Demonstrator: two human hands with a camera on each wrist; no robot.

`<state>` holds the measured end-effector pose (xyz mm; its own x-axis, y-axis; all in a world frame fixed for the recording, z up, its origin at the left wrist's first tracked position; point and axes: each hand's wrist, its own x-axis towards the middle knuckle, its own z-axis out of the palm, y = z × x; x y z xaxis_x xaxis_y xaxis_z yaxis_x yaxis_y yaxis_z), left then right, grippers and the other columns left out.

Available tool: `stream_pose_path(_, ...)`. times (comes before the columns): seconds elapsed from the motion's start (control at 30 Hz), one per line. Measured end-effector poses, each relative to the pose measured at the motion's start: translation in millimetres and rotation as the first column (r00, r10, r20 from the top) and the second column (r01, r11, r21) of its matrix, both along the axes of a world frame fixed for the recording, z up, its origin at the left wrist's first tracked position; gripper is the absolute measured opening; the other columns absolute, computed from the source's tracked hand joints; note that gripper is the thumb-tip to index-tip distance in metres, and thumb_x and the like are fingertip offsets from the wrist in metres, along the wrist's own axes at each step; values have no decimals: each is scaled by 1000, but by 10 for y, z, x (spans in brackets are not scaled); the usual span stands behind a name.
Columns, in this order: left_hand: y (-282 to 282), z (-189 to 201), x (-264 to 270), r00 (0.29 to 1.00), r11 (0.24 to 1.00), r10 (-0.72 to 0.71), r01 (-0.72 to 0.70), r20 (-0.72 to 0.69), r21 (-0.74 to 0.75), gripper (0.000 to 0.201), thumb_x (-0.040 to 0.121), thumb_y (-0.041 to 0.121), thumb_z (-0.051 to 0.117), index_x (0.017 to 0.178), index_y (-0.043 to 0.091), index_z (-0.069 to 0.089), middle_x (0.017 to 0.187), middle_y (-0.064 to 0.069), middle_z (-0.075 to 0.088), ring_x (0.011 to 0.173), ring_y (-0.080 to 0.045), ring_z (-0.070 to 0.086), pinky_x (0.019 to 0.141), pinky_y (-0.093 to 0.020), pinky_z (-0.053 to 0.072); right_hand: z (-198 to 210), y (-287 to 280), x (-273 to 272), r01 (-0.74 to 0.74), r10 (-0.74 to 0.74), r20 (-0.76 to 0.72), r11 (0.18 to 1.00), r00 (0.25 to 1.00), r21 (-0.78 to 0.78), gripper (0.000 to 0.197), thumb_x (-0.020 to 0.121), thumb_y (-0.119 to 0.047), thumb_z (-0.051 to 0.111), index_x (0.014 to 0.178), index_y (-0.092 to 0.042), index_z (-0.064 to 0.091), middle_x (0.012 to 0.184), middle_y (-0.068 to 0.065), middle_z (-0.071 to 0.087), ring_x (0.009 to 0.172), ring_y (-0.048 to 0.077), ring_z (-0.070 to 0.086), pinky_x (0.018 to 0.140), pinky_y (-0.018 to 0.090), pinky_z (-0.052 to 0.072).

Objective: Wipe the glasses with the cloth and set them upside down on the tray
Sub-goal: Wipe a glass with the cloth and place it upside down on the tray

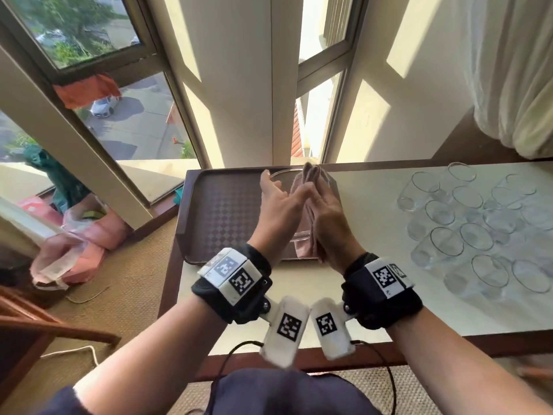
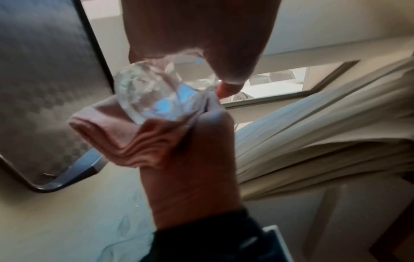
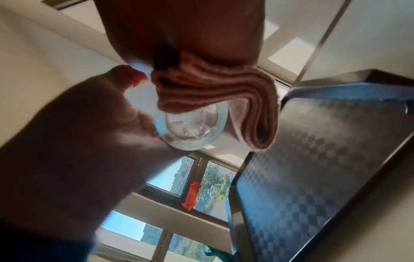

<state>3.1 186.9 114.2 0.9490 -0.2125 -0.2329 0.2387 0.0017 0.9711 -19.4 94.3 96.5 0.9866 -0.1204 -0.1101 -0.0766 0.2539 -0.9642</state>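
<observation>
**Glass mid-wipe over the tray, cloth on its right side**

Far left, the brown checker-textured tray [image 1: 227, 211] sits on the pale table [image 1: 374, 205], nothing standing on it that shows. The person's left hand [image 1: 276, 205] is above the tray's right part, fingers extended and lightly curved round the left side of a clear drinking glass [image 2: 154, 95]; thumb and fingertips bear on the wall near the rim in the left wrist view. Grip looks loose, more a cradle than a clamp.

Right of it, the pink folded cloth [image 1: 305, 190] is pressed against the glass by the right hand [image 1: 329, 217], fingers fairly straight along the folds, holding the cloth flat to the glass wall. In the right wrist view the thick base faces the camera and the cloth laps over one side, so the glass lies roughly on its side between the two hands, clear of the tray.

Further right, a cluster of unwiped glasses [image 1: 478, 226] stands mouth-up on the table, close together, some touching.

Handling judgement: glass is rigid, smooth, breakable, probably light with a heavier base; likely slippery if damp. Best held round the wall near the thick base, not by the thin rim. Cloth is soft, several layers thick, and gives grip and padding. Crowded glasses could knock each other when one is picked.
</observation>
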Motion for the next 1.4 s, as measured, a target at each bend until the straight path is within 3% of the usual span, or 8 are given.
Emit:
stream_pose_path(0.2, 52, -93, 18, 997, 974, -25, 7, -74, -225, 76, 96, 36, 64, 151, 2, 24, 126, -14, 65, 110, -18, 69, 93, -34, 58, 4, -139, -96, -82, 126, -95, 926, 988, 370, 46, 109, -32, 26, 134, -5, 52, 112, 13, 72, 100, 25, 71, 77, 34, 60)
stream_pose_path(0.3, 112, -63, 22, 989, 977, -136, 125, -53, -175, 52, 102, 32, 56, 142, 3, 41, 125, -8, 68, 104, -9, 69, 85, -21, 56, 17, -180, -72, -44, 64, -66, 962, 996, 269, 46, 109, -33, 28, 140, -6, 48, 127, 15, 65, 112, 27, 66, 88, 38, 58)
stream_pose_path(0.47, 38, 10, -3, 1000, 999, 4, -5, -14, -41, 73, 104, 19, 51, 159, 18, 4, 160, -13, 29, 136, -18, 40, 81, -13, 41, 6, -60, -11, -2, 5, 34, 996, 999, -92, 51, 99, -41, 41, 146, -24, 39, 146, 9, 50, 135, 28, 50, 110, 58, 40)
stream_pose_path(0.73, 89, -41, 30, 993, 961, -116, 108, -18, -255, 64, 96, 40, 59, 145, 4, 40, 138, -16, 59, 121, -27, 63, 104, -45, 51, 65, -99, -58, -60, 62, 0, 962, 998, 265, 42, 110, -27, 25, 140, -7, 46, 136, 19, 59, 125, 34, 59, 101, 46, 52)
stream_pose_path(0.97, 98, -37, 72, 997, 991, 31, -39, -65, -130, 63, 99, 34, 57, 151, 9, 34, 141, -7, 56, 125, -15, 57, 92, -27, 49, 34, -36, 75, 105, -60, 141, 936, 988, -336, 58, 96, -52, 38, 149, -28, 38, 145, 0, 50, 133, 17, 50, 110, 51, 42)
stream_pose_path(1.13, 1, -88, -3, 993, 986, 112, -114, -23, -120, 92, 82, 63, 68, 147, 5, 40, 123, -3, 70, 110, -10, 69, 87, -31, 58, 55, 38, 93, 43, -20, 129, 982, 991, -182, 43, 104, -32, 39, 142, -12, 45, 126, -1, 61, 124, 25, 59, 106, 53, 47)
stream_pose_path(1.23, 107, -62, -41, 999, 949, 0, -15, -47, -316, 54, 98, 45, 51, 132, 3, 56, 118, -9, 73, 105, -14, 72, 83, -26, 59, 88, -19, 36, -100, 95, 45, 988, 994, 119, 39, 109, -22, 29, 144, -8, 40, 135, 15, 60, 124, 29, 61, 101, 46, 52)
stream_pose_path(1.4, 264, -75, -6, 994, 963, -106, 99, -12, -251, 73, 88, 59, 49, 148, 18, 41, 145, -7, 56, 131, -20, 57, 105, -36, 50, 69, -36, 51, -52, 44, 103, 996, 994, 77, 44, 103, -29, 36, 143, -12, 43, 139, 19, 54, 127, 35, 56, 103, 55, 48)
